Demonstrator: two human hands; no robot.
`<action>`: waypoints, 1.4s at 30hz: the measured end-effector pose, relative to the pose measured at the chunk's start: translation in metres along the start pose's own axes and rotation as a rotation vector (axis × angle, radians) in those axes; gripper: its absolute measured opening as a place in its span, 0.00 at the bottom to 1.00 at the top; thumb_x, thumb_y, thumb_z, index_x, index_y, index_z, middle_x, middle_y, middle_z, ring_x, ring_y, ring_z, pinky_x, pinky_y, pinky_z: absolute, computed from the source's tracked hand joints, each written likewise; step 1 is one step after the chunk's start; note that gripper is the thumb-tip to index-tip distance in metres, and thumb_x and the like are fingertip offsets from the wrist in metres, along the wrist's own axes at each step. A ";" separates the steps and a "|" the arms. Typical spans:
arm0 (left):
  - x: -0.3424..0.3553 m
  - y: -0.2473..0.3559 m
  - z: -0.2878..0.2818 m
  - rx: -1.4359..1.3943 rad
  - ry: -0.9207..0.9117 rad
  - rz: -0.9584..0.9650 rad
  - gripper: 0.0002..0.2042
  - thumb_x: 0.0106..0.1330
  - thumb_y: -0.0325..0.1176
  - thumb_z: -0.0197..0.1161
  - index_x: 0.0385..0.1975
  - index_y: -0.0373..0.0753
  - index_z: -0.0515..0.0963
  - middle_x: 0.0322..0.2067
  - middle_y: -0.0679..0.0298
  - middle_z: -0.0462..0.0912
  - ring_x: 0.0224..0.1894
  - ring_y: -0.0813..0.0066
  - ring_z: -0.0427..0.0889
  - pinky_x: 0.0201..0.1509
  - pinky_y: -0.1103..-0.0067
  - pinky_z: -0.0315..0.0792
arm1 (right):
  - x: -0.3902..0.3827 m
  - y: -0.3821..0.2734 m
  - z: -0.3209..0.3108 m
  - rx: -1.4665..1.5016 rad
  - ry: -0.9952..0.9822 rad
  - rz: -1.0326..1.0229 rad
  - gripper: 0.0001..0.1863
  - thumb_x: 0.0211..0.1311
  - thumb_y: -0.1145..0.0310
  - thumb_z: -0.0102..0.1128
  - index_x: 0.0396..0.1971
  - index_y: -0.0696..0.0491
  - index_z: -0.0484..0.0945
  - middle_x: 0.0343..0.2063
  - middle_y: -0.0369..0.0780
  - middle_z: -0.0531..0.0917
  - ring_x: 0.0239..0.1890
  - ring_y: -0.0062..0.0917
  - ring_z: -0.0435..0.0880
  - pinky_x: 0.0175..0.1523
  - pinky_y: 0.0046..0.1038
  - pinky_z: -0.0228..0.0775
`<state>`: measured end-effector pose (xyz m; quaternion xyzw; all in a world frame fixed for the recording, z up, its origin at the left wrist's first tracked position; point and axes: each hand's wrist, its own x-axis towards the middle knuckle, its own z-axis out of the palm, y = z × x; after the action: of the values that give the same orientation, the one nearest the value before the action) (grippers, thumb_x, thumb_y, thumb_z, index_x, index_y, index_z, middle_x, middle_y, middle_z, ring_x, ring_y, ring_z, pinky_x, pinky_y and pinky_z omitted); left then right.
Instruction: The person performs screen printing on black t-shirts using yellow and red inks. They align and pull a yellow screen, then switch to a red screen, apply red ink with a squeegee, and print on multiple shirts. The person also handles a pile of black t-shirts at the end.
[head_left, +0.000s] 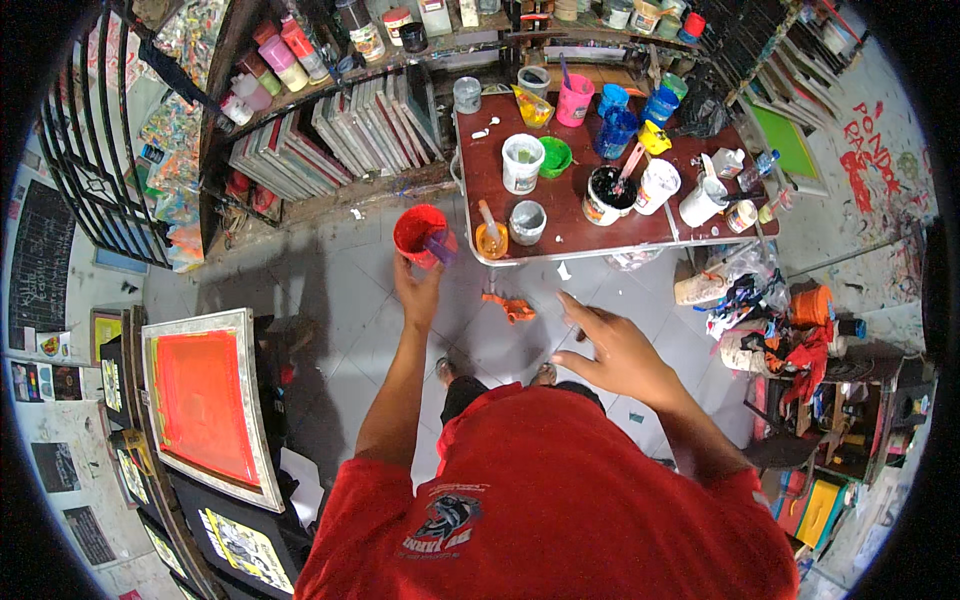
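My left hand (416, 290) grips a red plastic cup (408, 222) from below, held above the floor left of the table. The inside of the cup is red, and a purple spatula (438, 247) leans over its rim. My right hand (612, 350) hangs in the air in front of me, fingers extended and apart, holding nothing. Nearest to it on the floor lies a crumpled orange scrap (512, 307). Beyond, the dark red table (585, 232) carries several paint tubs, among them a white tub of black paint (607, 195) and a grey cup (527, 222).
To my left, a framed printing screen (208, 405) with a red field lies over black boards with printed shirts (245, 545). Stacked frames (370, 125) fill a shelf at the far left. An orange bucket (812, 303) and rags (808, 360) crowd the right side.
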<state>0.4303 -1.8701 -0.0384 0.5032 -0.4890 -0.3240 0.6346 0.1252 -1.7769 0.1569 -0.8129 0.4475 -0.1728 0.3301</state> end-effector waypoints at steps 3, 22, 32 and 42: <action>0.053 -0.018 0.028 -0.074 0.000 0.008 0.34 0.52 0.26 0.72 0.60 0.34 0.64 0.56 0.60 0.71 0.58 0.69 0.69 0.65 0.73 0.61 | -0.022 0.060 0.009 0.001 0.038 0.255 0.40 0.54 0.59 0.68 0.65 0.56 0.62 0.41 0.50 0.82 0.33 0.37 0.83 0.40 0.34 0.75; 0.266 -0.331 0.122 0.245 -0.291 -0.094 0.40 0.47 0.44 0.76 0.60 0.39 0.65 0.58 0.51 0.70 0.65 0.52 0.63 0.67 0.54 0.52 | -0.309 0.094 0.195 0.059 0.030 1.654 0.26 0.58 0.54 0.64 0.50 0.58 0.77 0.31 0.47 0.86 0.36 0.36 0.86 0.46 0.33 0.77; 0.267 -0.328 0.145 0.327 -0.300 -0.181 0.46 0.46 0.53 0.75 0.64 0.39 0.62 0.61 0.47 0.67 0.70 0.48 0.53 0.69 0.47 0.45 | -0.175 0.071 0.198 0.125 0.188 1.588 0.24 0.60 0.58 0.63 0.54 0.53 0.75 0.36 0.42 0.86 0.33 0.28 0.85 0.41 0.29 0.77; 0.266 -0.335 0.114 0.865 -0.215 -0.016 0.51 0.41 0.57 0.76 0.63 0.34 0.60 0.61 0.44 0.65 0.65 0.43 0.61 0.66 0.52 0.58 | -0.175 0.082 0.186 0.258 0.268 1.586 0.28 0.58 0.59 0.66 0.56 0.55 0.73 0.40 0.45 0.85 0.32 0.28 0.85 0.40 0.28 0.76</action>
<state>0.4329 -2.2420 -0.2787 0.6897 -0.6387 -0.1449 0.3088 0.0876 -1.5901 -0.0318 -0.1823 0.9023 -0.0339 0.3891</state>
